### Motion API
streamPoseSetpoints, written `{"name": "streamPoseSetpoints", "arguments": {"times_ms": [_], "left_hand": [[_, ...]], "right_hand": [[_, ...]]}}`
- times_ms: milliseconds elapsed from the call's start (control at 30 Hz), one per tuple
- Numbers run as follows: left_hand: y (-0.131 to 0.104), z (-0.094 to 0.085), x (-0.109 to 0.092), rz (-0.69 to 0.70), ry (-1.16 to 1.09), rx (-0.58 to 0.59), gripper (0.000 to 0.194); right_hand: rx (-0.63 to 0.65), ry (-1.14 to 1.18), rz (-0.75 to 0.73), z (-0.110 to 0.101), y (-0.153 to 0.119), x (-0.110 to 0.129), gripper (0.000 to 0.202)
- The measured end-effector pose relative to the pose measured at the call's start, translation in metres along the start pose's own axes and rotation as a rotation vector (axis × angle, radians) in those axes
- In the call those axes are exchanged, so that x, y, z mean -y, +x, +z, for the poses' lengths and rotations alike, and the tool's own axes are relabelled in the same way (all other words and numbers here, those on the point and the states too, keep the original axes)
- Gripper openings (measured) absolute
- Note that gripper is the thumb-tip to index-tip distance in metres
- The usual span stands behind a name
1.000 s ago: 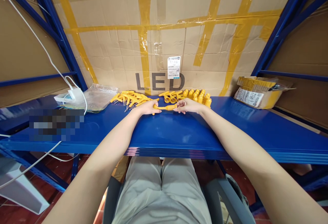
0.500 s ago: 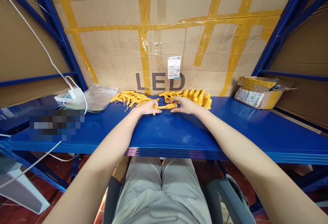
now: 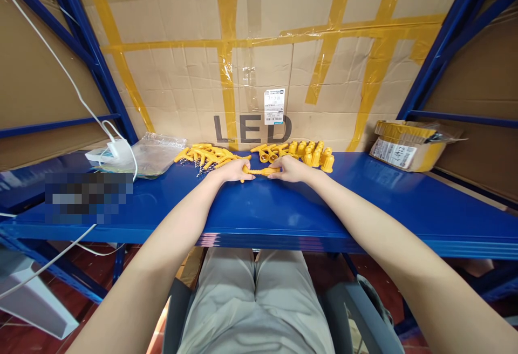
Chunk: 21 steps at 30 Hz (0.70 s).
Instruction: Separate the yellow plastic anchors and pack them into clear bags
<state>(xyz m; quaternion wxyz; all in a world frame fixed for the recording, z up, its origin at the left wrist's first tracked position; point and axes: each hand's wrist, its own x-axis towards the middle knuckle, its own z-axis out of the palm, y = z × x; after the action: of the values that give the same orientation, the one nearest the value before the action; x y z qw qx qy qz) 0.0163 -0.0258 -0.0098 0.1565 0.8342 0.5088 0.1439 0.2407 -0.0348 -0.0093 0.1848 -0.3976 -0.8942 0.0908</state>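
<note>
Above the blue shelf, my left hand (image 3: 238, 170) is closed around the T-shaped handle of a yellow corkscrew (image 3: 257, 171). My right hand (image 3: 289, 170) pinches the corkscrew's other end, where a yellow sleeve is mostly hidden by the fingers. The corkscrew lies level between the two hands. Just behind my left hand is a pile of yellow T-handled corkscrews (image 3: 208, 154) with bare metal spirals. Yellow sleeves (image 3: 327, 163) stand upright in rows behind and right of my right hand. A few assembled yellow corkscrews (image 3: 265, 151) lie between the pile and the sleeves.
A big taped cardboard sheet (image 3: 182, 84) backs the blue shelf (image 3: 267, 208). At left are a clear plastic bag (image 3: 157, 151), a white plug with cable (image 3: 118, 149) and a blurred-out item (image 3: 89, 196). An open cardboard box (image 3: 404, 146) sits at right.
My right hand's fingers have closed further over the sleeve, which now shows less. A second open sleeve end is visible behind the hands. My left hand has stayed in place.
</note>
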Motion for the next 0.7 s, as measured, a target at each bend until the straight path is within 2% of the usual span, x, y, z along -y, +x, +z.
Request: {"name": "streamPoseSetpoints", "arguments": {"times_ms": [200,367,467,633,700], "left_hand": [[-0.001,0.001,-0.003,0.044,0.011,-0.022,0.028],[0.000,0.002,-0.002,0.046,-0.015,-0.004,0.029],[0.000,0.002,-0.002,0.044,-0.036,0.004,0.028],[-0.001,0.000,-0.003,0.033,-0.029,0.008,0.030],[-0.001,0.000,-0.003,0.039,-0.027,0.003,0.030]], "right_hand": [[0.064,0.213,0.142,-0.001,-0.001,-0.003,0.044],[0.051,0.318,0.150,0.001,0.001,-0.009,0.046],[0.036,0.258,0.148,0.002,0.001,-0.009,0.046],[-0.099,0.038,0.051,0.003,0.001,-0.004,0.042],[-0.100,0.005,0.033,0.002,0.000,-0.001,0.039]]}}
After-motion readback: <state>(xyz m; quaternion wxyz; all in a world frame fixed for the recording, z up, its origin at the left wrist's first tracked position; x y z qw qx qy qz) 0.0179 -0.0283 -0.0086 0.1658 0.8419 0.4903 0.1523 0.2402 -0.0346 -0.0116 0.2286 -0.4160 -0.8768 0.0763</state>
